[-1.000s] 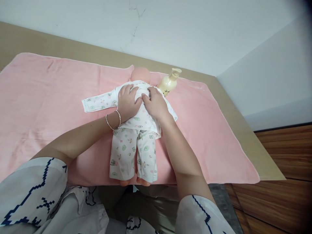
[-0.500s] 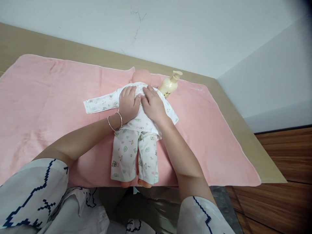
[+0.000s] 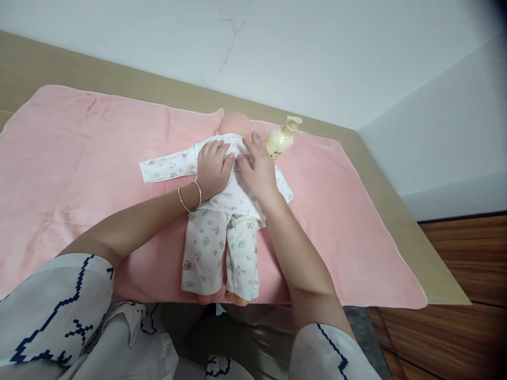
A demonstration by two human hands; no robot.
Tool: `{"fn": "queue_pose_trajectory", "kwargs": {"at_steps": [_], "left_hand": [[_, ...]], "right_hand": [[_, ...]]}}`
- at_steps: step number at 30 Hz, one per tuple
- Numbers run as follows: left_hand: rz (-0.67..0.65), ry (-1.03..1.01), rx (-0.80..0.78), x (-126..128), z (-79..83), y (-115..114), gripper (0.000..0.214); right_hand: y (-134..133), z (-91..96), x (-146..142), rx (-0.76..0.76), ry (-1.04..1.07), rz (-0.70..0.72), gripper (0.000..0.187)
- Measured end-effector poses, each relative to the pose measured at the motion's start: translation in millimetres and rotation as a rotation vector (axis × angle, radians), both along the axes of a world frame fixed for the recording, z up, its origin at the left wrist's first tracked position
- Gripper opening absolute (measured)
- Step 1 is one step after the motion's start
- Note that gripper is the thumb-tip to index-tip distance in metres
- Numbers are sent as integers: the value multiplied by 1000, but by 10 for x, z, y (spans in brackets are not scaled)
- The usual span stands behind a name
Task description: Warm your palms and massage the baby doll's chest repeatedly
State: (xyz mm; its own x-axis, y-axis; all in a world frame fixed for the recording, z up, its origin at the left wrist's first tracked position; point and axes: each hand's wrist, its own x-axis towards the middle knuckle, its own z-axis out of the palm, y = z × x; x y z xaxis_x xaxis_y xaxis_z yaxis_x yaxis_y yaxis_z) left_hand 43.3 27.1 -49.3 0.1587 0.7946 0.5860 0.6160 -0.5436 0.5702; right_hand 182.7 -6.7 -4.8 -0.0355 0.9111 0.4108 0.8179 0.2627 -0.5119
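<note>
A baby doll point(image 3: 234, 124) lies on a pink blanket point(image 3: 340, 227), its bald head toward the wall and its feet at the near edge. It wears a white printed top point(image 3: 225, 198) and matching trousers point(image 3: 203, 258). My left hand point(image 3: 214, 169) rests flat on the left part of the doll's upper body, fingers stretched out. On the other side, my right hand point(image 3: 258, 171) is over the right shoulder area, its fingers apart and slightly raised; whether it touches the cloth I cannot tell. No face shows on the doll. Neither hand holds anything.
A pale yellow pump bottle point(image 3: 280, 141) stands on the blanket just beyond my right hand, near the doll's head. The blanket covers most of a tan table point(image 3: 380, 184) set against a white wall point(image 3: 158, 42). Brown wooden panels point(image 3: 467, 258) are at the right.
My right hand has lifted a little off the doll's upper body, its fingers tilting upward. My left hand stays in place on the top. The whole view has shifted slightly.
</note>
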Motion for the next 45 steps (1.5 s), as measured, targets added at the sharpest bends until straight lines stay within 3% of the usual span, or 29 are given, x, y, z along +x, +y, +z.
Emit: {"fn": "queue_pose_trajectory", "kwargs": {"at_steps": [3, 8, 11, 24, 28, 33, 37, 39, 41, 45], "left_hand": [[9, 15, -6, 4, 2, -7, 52], [65, 78, -8, 16, 61, -49, 38], [82, 118, -12, 12, 114, -88, 33], [51, 26, -32, -52, 234, -126, 26], [28, -17, -53, -25, 277, -151, 27], [-128, -50, -89, 43, 461, -417, 37], [-299, -227, -241, 186, 764, -540, 37], [-384, -340, -352, 310, 877, -448, 39], [-448, -400, -452, 455, 907, -245, 50], [-570, -381, -473, 720, 738, 295, 62]], "right_hand": [[-17, 18, 3, 57, -6, -65, 49], [22, -88, -67, -110, -53, -106, 51], [31, -109, -89, -124, -50, -140, 54], [21, -88, -104, -116, -4, -42, 49], [-49, 84, -83, -139, 12, 25, 45], [-218, 431, -28, -209, 44, -13, 42], [-143, 507, 265, -2, -28, -136, 56], [-16, 443, 489, 118, -73, -154, 58], [123, 343, 695, 141, -95, -172, 62], [287, 184, 896, 82, -72, -209, 72]]}}
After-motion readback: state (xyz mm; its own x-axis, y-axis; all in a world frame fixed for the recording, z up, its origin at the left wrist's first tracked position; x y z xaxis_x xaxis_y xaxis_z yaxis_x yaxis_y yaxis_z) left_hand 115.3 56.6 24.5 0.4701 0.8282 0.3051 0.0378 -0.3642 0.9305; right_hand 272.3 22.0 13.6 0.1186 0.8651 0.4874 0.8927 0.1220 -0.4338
